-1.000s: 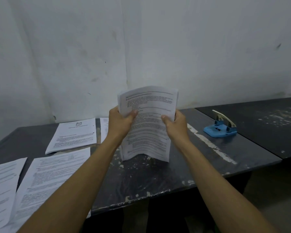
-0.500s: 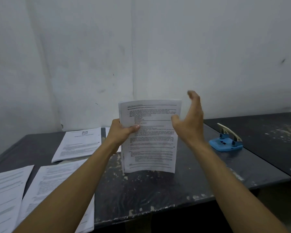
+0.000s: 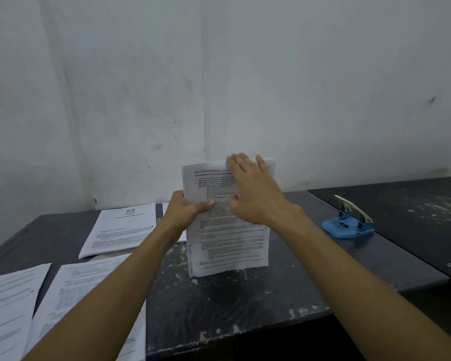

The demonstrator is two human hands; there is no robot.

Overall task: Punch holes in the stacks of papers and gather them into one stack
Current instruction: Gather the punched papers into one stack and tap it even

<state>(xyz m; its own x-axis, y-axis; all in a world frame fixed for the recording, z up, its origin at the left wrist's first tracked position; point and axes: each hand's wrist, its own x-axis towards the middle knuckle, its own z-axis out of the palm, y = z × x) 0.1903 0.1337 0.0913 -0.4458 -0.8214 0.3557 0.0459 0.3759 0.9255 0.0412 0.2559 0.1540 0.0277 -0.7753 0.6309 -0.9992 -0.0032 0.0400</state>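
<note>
A stack of printed papers (image 3: 229, 246) stands upright on its bottom edge on the dark table (image 3: 219, 303). My left hand (image 3: 186, 212) grips its left edge, thumb on the front page. My right hand (image 3: 253, 191) lies flat and open against the upper front of the stack, fingers straight and reaching its top edge. A blue hole punch (image 3: 348, 222) with a pale lever sits on the table to the right, apart from both hands.
Other paper stacks lie flat: one at the back left (image 3: 120, 229), one near the front left (image 3: 84, 308), another at the far left edge (image 3: 8, 308). A second dark table (image 3: 414, 220) adjoins on the right. White walls meet in a corner behind.
My right hand let go of the stack's right edge, lifted off, then came down flat on the upper front of the stack. The stack now stands straighter on the table.
</note>
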